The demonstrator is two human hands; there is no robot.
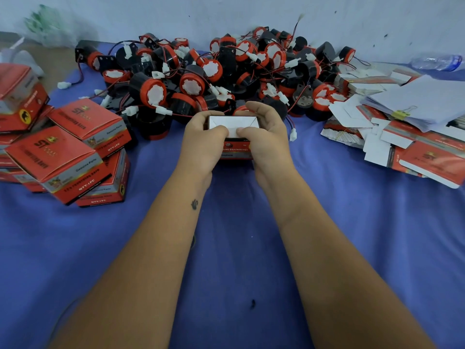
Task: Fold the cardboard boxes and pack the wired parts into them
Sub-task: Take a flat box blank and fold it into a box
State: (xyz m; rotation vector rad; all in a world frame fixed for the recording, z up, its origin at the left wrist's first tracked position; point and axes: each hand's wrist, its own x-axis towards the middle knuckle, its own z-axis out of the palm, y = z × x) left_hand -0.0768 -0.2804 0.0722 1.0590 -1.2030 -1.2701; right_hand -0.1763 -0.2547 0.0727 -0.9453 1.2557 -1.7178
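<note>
From your head camera, your left hand (201, 137) and right hand (264, 137) both grip a red cardboard box (235, 147) at centre, thumbs pressing its white flaps. Wired parts (214, 71) pile just beyond; folded boxes (75, 147) sit left.

pale wall (352, 18), blue cloth (239, 248)

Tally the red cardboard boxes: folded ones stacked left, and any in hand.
Folded red cardboard boxes, left: 4 plainly visible, more hidden
Red cardboard box gripped by left hand and right hand: 1
Flat cardboard blanks, right: uncountable
Total counted: 5
</note>
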